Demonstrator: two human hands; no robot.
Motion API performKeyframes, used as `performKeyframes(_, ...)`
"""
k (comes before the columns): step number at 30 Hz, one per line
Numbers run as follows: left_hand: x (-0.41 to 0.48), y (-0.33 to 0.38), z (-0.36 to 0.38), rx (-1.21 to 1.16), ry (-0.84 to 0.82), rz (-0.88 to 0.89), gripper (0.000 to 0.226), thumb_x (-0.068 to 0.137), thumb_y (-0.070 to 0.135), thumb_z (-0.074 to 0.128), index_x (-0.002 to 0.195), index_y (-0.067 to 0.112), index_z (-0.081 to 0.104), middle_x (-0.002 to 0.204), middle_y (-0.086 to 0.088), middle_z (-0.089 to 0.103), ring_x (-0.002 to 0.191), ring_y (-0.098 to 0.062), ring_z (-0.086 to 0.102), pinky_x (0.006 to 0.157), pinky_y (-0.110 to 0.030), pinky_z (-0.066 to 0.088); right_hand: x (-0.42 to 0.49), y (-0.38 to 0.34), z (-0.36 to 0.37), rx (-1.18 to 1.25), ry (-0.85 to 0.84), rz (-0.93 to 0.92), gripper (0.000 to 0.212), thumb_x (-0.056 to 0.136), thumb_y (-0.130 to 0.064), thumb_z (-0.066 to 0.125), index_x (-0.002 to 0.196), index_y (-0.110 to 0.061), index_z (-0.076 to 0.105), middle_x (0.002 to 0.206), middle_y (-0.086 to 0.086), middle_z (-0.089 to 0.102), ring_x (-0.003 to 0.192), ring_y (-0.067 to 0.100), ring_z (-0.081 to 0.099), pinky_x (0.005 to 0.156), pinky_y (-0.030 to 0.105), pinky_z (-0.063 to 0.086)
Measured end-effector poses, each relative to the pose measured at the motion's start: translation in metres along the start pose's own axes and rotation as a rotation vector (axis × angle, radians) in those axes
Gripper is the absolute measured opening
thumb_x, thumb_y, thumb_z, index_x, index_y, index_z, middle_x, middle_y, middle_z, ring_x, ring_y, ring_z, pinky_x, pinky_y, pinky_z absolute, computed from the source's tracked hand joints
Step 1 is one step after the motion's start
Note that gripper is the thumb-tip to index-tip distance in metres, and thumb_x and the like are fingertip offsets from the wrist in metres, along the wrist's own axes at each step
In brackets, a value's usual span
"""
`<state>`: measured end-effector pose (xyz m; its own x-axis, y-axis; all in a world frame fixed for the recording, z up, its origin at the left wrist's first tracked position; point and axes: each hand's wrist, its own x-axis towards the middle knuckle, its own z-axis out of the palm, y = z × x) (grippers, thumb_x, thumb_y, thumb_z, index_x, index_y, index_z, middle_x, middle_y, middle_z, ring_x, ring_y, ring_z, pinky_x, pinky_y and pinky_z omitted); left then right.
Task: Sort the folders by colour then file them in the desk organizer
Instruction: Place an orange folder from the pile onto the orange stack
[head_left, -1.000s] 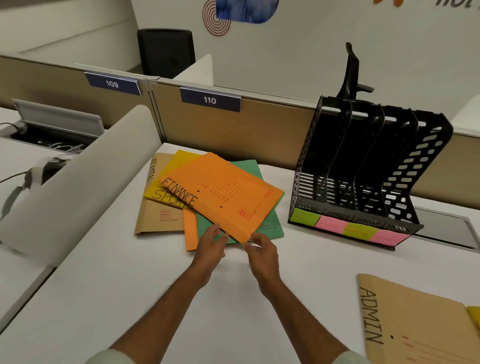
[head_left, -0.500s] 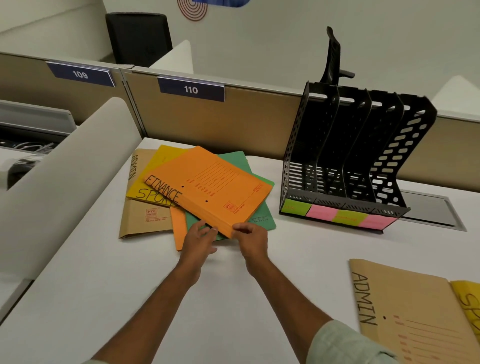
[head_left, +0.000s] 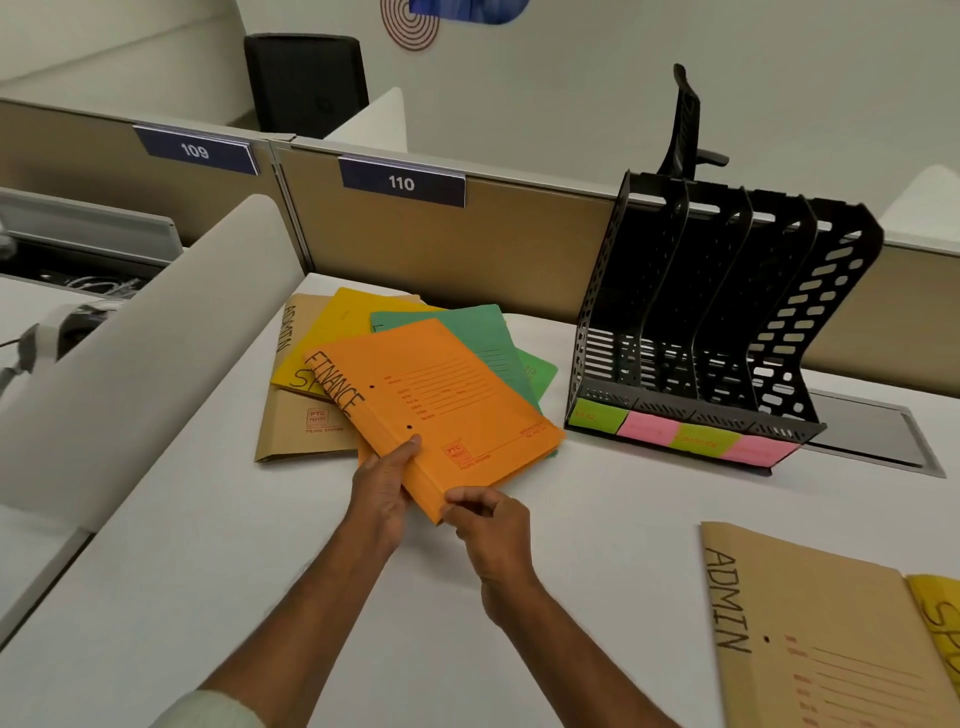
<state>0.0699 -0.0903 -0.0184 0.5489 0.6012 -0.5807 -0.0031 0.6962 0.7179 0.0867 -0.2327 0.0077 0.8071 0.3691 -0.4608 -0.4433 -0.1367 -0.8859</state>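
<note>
An orange folder (head_left: 441, 405) marked FINANCE tops a fanned pile. My left hand (head_left: 379, 488) grips its near left edge, thumb on the cover. My right hand (head_left: 493, 519) pinches its near corner. Its near end is lifted off the pile. Under it lie green folders (head_left: 467, 325), a yellow folder (head_left: 332, 332) and a brown ADMIN folder (head_left: 296, 426). The black desk organizer (head_left: 717, 332) stands to the right with no folders in its slots and green and pink labels (head_left: 675, 434) along its front. Another brown ADMIN folder (head_left: 810, 623) and a yellow folder (head_left: 940, 618) lie near right.
A white curved divider (head_left: 140, 353) borders the desk on the left. A tan partition (head_left: 493, 244) with number plates 109 and 110 runs along the back. A recessed cable hatch (head_left: 872, 431) sits behind the organizer. Bare white desktop (head_left: 260, 597) lies in front of the pile.
Both hands have closed on the orange FINANCE folder and drawn it nearer; its near end is now raised, and more of the green folders shows behind it.
</note>
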Motion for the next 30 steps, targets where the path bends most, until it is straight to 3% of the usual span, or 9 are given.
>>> performKeyframes(3,-0.010,-0.005,-0.002,0.005,0.014,0.010,0.051,0.087,0.005,0.071,0.132,0.022,0.054,0.117,-0.009,0.070,0.105,-0.031,0.065,0.083,-0.045,0.056,-0.016,0.006,-0.007,-0.011,-0.034,0.001,0.016,0.078,-0.005,0.075,0.089,-0.017,0.075,0.088,0.002,0.075,0.081,0.010,0.068,0.064,0.015,0.050)
performKeyframes(7,-0.028,-0.016,-0.013,0.031,0.050,0.004,0.050,0.086,0.003,0.069,0.133,0.013,0.057,0.120,-0.014,0.069,0.101,-0.032,0.066,0.077,-0.041,0.056,-0.034,0.014,-0.025,-0.083,-0.145,-0.023,0.015,0.080,-0.009,0.077,0.093,-0.015,0.074,0.089,0.010,0.075,0.075,0.009,0.067,0.061,0.013,0.049)
performKeyframes(11,-0.051,-0.027,-0.030,0.071,0.061,0.013,0.037,0.085,0.006,0.070,0.121,0.015,0.063,0.113,-0.011,0.073,0.098,-0.030,0.068,0.070,-0.039,0.056,-0.053,0.019,-0.055,-0.208,-0.211,-0.087,0.015,0.082,-0.027,0.078,0.092,-0.016,0.072,0.085,0.008,0.074,0.069,0.015,0.071,0.057,0.018,0.049)
performKeyframes(16,-0.089,-0.038,-0.053,0.100,0.052,0.001,0.033,0.086,0.009,0.071,0.116,0.021,0.065,0.112,-0.008,0.073,0.102,-0.033,0.068,0.072,-0.045,0.059,-0.066,0.015,-0.101,-0.290,0.009,-0.347,0.013,0.089,-0.030,0.072,0.080,-0.021,0.072,0.076,-0.002,0.072,0.072,0.013,0.067,0.064,0.019,0.052)
performKeyframes(19,-0.115,-0.044,-0.063,0.136,0.032,-0.021,0.042,0.087,0.011,0.070,0.128,0.019,0.061,0.120,-0.012,0.070,0.109,-0.040,0.065,0.087,-0.061,0.055,-0.068,0.015,-0.130,-0.324,0.152,-0.440,0.003,0.091,-0.024,0.070,0.088,-0.022,0.071,0.084,-0.008,0.072,0.082,0.007,0.066,0.075,0.021,0.054)
performKeyframes(21,-0.133,-0.049,-0.067,0.167,0.015,-0.035,0.041,0.087,0.014,0.070,0.127,0.020,0.061,0.118,-0.013,0.071,0.107,-0.041,0.066,0.083,-0.064,0.056,-0.067,0.018,-0.147,-0.366,0.199,-0.404,0.010,0.091,-0.022,0.069,0.100,-0.019,0.069,0.096,-0.005,0.070,0.092,0.012,0.064,0.082,0.029,0.054)
performKeyframes(25,-0.163,-0.062,-0.072,0.209,-0.058,-0.055,0.036,0.086,0.016,0.072,0.121,0.020,0.065,0.108,-0.012,0.076,0.094,-0.038,0.073,0.065,-0.051,0.060,-0.070,0.030,-0.173,-0.463,0.198,-0.308,0.036,0.092,-0.028,0.068,0.125,-0.018,0.058,0.120,0.000,0.062,0.110,0.018,0.058,0.091,0.035,0.050)
performKeyframes(27,-0.174,-0.070,-0.075,0.235,-0.119,-0.083,0.041,0.084,0.018,0.072,0.124,0.019,0.063,0.110,-0.014,0.076,0.093,-0.038,0.074,0.068,-0.051,0.060,-0.073,0.037,-0.186,-0.481,0.178,-0.237,0.043,0.092,-0.031,0.067,0.131,-0.019,0.053,0.127,0.003,0.059,0.114,0.021,0.057,0.090,0.036,0.049)
performKeyframes(30,-0.188,-0.084,-0.080,0.273,-0.209,-0.154,0.050,0.081,0.021,0.075,0.129,0.018,0.061,0.116,-0.017,0.073,0.100,-0.041,0.072,0.074,-0.055,0.059,-0.081,0.045,-0.202,-0.445,0.133,-0.096,0.048,0.093,-0.035,0.065,0.135,-0.019,0.048,0.129,0.006,0.058,0.104,0.021,0.059,0.080,0.031,0.046)
